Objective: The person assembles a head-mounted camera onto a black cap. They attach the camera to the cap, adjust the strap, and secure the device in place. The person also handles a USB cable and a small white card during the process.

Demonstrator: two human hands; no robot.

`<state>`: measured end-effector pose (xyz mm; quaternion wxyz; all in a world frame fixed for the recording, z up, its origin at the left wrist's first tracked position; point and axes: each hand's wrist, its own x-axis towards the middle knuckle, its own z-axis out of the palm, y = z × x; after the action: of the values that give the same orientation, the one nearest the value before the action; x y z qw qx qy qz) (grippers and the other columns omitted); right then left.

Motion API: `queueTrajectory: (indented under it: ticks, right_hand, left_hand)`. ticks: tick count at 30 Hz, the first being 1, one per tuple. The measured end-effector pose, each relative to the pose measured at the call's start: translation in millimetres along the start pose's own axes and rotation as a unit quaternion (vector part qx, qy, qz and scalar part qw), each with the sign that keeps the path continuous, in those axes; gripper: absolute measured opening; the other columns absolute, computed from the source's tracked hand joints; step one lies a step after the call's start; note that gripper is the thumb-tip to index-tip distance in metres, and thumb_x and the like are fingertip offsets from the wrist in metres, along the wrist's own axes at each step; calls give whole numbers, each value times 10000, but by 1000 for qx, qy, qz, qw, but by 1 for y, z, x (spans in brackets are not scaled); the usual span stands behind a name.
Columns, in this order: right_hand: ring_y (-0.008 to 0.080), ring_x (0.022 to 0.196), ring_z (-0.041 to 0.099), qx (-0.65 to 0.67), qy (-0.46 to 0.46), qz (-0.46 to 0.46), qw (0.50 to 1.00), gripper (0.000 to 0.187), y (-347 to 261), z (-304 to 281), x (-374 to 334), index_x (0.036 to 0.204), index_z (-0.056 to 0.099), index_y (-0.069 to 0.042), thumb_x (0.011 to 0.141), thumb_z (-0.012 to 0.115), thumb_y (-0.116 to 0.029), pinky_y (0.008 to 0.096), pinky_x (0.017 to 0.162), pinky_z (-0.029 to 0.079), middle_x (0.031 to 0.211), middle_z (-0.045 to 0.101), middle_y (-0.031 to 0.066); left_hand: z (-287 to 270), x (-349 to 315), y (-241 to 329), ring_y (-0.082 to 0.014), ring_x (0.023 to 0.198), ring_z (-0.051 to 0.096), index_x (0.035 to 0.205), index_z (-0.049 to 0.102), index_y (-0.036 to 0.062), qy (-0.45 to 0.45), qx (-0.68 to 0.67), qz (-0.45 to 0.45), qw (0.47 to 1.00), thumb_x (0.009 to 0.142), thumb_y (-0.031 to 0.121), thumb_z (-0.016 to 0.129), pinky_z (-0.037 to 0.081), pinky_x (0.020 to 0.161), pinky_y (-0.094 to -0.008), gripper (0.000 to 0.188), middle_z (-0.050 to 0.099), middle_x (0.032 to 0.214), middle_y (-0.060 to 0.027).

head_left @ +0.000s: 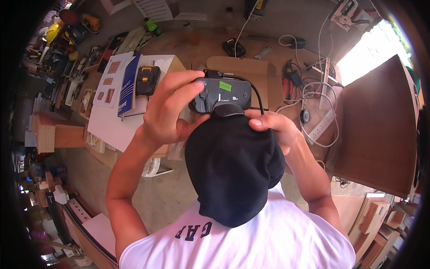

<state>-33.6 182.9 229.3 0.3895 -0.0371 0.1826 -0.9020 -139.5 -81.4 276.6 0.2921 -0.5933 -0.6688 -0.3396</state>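
Black cabled device [233,93] is pinched by the left hand [163,105] — right hand [281,129] gripping black cap [233,166] (presumably steadying both).

Left hand [163,107] gripping dark device [221,95], right hand [280,128] on black cap [234,161]

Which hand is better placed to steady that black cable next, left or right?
Probably the right hand: its thumb and fingertips are right by the lower end of the black cable, while the left hand has its fingers and thumb around the left end of the black device.
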Motion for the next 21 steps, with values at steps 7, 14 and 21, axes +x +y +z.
queueTrajectory:
  ticks: [7,14,21]
  right_hand:
    - [299,1303,697,62,-45,5,997,643,4,-7,3,1523,468,132,1018,728,-170,423,1167,547,1444,646,253]
    - [326,1293,706,106,-89,5,990,659,13,-23,0,1543,451,131,1017,713,-168,441,1136,576,1456,637,276]
    - [331,1237,729,163,-90,-20,982,610,31,-19,2,1519,487,123,1055,628,-246,449,1093,592,1407,674,274]
  left_hand:
    - [18,-3,-7,-421,1051,724,1250,623,45,57,12,46,997,972,266,839,617,828,-485,416,662,1312,-279]
    - [25,-4,2,-422,1063,716,1229,642,68,73,-27,21,997,974,273,832,608,841,-480,378,662,1318,-282]
    - [13,8,16,-338,1047,655,1206,757,120,13,-32,-20,999,914,191,831,573,821,-411,310,636,1337,-236]
